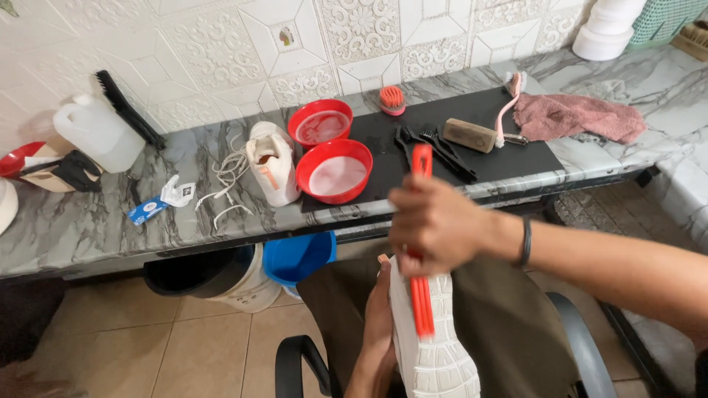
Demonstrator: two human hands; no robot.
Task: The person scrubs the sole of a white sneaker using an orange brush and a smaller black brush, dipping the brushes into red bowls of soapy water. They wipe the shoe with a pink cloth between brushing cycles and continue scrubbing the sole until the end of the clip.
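You sit at a long grey-veined marble desk against an embossed white tile wall, with a black mat laid over its middle. By the look of it, you are in the scrubbing step: one shoe is being brushed over your lap while its partner waits on the desk.

The white shoe you are working on lies across your lap, sole turned up toward you and heel end nearest the camera. The sole is pale grey-white with a moulded grid tread; whether dirt remains in the grooves cannot be told. Your left hand cradles it from the side, fingers wrapped under the edge. Your right hand is closed around a long red brush, which lies lengthwise along the sole, touching it.

As a judgement, the next stroke calls for a steady hold below and even pressure along the tread, with the shoe kept over your lap.

On the desk, the second white shoe stands unlaced, its white laces loose beside it. Two red bowls of pale liquid sit just right of it. Farther off are a white jug, a pink cloth and several brushes on the mat.
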